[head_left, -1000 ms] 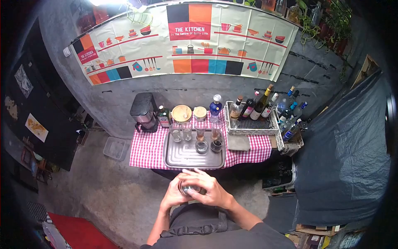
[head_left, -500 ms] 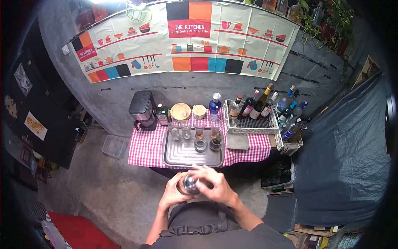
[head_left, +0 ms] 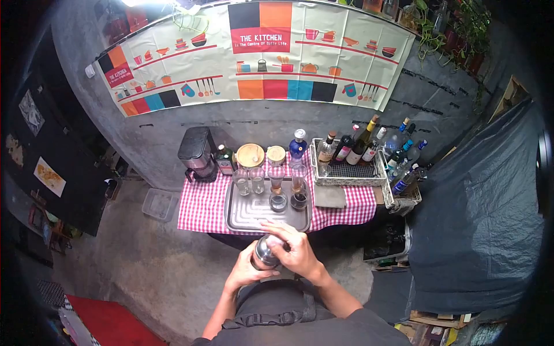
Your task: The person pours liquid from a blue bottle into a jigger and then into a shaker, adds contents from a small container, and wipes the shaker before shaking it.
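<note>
A shiny metal shaker (head_left: 266, 251) is held in front of my body, just off the table's front edge. Its lower part sits in my left hand (head_left: 245, 269), with the fingers wrapped round it. My right hand (head_left: 297, 252) lies over the top and right side of the shaker, thumb on the metal and the other fingers pointing forward. Beyond the hands, a metal tray (head_left: 242, 221) carries several glasses, among them a round one with clear liquid (head_left: 277, 200) and one with dark liquid (head_left: 298, 199).
The checked tablecloth (head_left: 199, 206) also bears a coffee maker (head_left: 197, 151), a green bottle (head_left: 225, 161), jars with wooden lids (head_left: 250, 155), a blue bottle (head_left: 298, 146), a grey cloth (head_left: 330, 196) and a basket of bottles (head_left: 350, 181). A plastic bin (head_left: 159, 204) stands on the floor.
The shaker stands slightly higher in view and more of its metal top shows. My right hand has shifted a little to the left, its fingers now stretched further forward.
</note>
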A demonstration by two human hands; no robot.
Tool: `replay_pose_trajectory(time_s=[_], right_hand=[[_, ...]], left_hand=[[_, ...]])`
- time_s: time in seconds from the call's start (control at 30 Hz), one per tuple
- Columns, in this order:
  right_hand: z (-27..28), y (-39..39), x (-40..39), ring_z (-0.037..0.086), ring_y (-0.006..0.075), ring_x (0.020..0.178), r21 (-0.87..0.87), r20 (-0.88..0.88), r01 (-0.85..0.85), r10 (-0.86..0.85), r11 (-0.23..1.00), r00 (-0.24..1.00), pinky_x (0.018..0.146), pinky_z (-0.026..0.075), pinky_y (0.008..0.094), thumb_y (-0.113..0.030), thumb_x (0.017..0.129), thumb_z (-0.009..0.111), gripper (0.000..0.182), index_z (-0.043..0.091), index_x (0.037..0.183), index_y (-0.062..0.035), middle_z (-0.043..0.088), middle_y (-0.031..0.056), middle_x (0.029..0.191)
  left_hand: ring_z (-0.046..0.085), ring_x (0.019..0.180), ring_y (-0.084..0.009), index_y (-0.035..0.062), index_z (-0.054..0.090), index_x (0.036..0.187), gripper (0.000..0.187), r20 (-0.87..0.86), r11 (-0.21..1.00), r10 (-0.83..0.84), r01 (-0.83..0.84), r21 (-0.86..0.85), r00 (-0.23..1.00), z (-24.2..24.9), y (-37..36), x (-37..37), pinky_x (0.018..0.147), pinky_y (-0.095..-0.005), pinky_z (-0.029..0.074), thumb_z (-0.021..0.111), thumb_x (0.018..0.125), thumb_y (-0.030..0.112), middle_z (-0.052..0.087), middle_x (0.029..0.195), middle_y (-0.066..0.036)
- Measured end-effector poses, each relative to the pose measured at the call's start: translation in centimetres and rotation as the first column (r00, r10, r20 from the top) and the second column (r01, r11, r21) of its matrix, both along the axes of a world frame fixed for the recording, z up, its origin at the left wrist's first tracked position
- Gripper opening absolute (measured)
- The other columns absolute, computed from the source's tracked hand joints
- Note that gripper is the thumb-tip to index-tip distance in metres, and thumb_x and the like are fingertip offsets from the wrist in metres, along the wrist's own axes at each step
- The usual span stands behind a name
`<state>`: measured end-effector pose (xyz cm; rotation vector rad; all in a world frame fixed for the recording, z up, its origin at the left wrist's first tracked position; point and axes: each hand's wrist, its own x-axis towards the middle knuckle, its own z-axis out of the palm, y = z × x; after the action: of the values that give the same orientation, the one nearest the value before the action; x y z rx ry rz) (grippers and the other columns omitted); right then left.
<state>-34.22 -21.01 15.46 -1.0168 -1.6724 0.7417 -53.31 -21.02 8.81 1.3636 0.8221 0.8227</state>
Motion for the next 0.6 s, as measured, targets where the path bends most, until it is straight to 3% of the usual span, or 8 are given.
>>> replay_pose_trajectory(time_s=[0.07,0.17,0.3,0.37,0.43,0.5,0.53,0.6], right_hand=[[0.6,-0.5,-0.5,0.060,0.0384,0.131,0.028,0.039,-0.096,0.094,0.995,0.995,0.114,0.042,0.0489,-0.018,0.094,0.068,0.033,0.070,0.122,-0.0005,0.069,0.0202,0.129],[0.0,-1.6,0.3,0.057,0.0381,0.135,0.049,0.060,-0.247,0.244,0.968,0.968,0.118,0.033,0.0576,-0.016,0.093,0.067,0.029,0.071,0.118,-0.0030,0.069,0.0177,0.130],[-0.4,-0.8,0.7,0.064,0.0370,0.125,-0.067,-0.041,0.032,-0.035,0.997,0.999,0.113,0.043,0.0512,-0.015,0.094,0.065,0.028,0.070,0.117,0.0012,0.073,0.0190,0.122],[0.1,-0.3,-0.2,0.063,0.0373,0.127,-0.084,-0.069,0.043,-0.049,0.996,0.996,0.114,0.042,0.0494,-0.017,0.094,0.066,0.032,0.069,0.120,0.0015,0.071,0.0199,0.125],[0.3,-0.7,-0.5,0.060,0.0369,0.131,0.030,0.062,-0.073,0.071,0.997,0.996,0.115,0.039,0.0521,-0.019,0.093,0.067,0.034,0.069,0.122,-0.0003,0.068,0.0207,0.131],[0.5,-1.6,-0.1,0.056,0.0375,0.136,0.047,0.113,-0.245,0.239,0.968,0.964,0.118,0.033,0.0566,-0.017,0.093,0.067,0.031,0.069,0.120,-0.0031,0.068,0.0195,0.133],[-0.2,-1.8,0.6,0.057,0.0374,0.135,0.030,0.073,-0.199,0.196,0.980,0.978,0.117,0.035,0.0556,-0.016,0.093,0.066,0.030,0.069,0.120,-0.0022,0.068,0.0196,0.131],[-0.9,-1.3,1.3,0.062,0.0364,0.129,-0.031,-0.029,-0.094,0.093,0.995,0.995,0.114,0.040,0.0514,-0.015,0.094,0.064,0.029,0.070,0.118,0.0004,0.071,0.0198,0.126]], left_hand=[[0.064,0.112,-0.0165,0.0025,0.062,0.125,0.075,0.042,0.999,0.000,0.002,-0.050,0.999,0.2,0.2,0.0,0.100,-0.0336,0.051,0.097,0.059,0.011,0.068,0.118,-0.007],[0.065,0.110,-0.0172,0.0018,0.063,0.123,0.073,-0.053,0.995,0.003,0.002,0.099,0.999,0.1,0.7,-0.7,0.098,-0.0345,0.052,0.098,0.059,0.011,0.068,0.118,-0.008],[0.063,0.113,-0.0160,0.0016,0.059,0.130,0.079,-0.088,0.985,0.041,-0.025,0.173,0.995,-0.1,0.5,-0.8,0.098,-0.0342,0.052,0.095,0.060,0.006,0.065,0.123,-0.008],[0.064,0.112,-0.0169,0.0014,0.062,0.127,0.074,-0.028,0.997,0.036,-0.033,0.074,0.999,-0.6,-0.1,-0.2,0.099,-0.0343,0.051,0.095,0.061,0.009,0.067,0.120,-0.008],[0.065,0.111,-0.0184,0.0017,0.065,0.122,0.066,0.138,0.996,0.081,-0.073,-0.060,0.987,1.3,-0.7,0.9,0.099,-0.0346,0.052,0.095,0.063,0.011,0.069,0.115,-0.008],[0.066,0.111,-0.0183,0.0019,0.065,0.122,0.067,-0.050,0.993,-0.013,0.019,0.114,0.999,0.6,0.0,-0.4,0.097,-0.0351,0.053,0.096,0.062,0.011,0.069,0.115,-0.008],[0.066,0.111,-0.0181,0.0015,0.065,0.124,0.072,-0.087,0.978,0.038,-0.019,0.208,0.995,0.7,0.4,-0.9,0.097,-0.0352,0.054,0.097,0.060,0.012,0.070,0.117,-0.009],[0.064,0.109,-0.0160,0.0019,0.062,0.126,0.075,-0.105,0.985,0.058,-0.040,0.168,0.993,1.1,0.3,-0.7,0.098,-0.0348,0.052,0.097,0.060,0.010,0.067,0.117,-0.007]])
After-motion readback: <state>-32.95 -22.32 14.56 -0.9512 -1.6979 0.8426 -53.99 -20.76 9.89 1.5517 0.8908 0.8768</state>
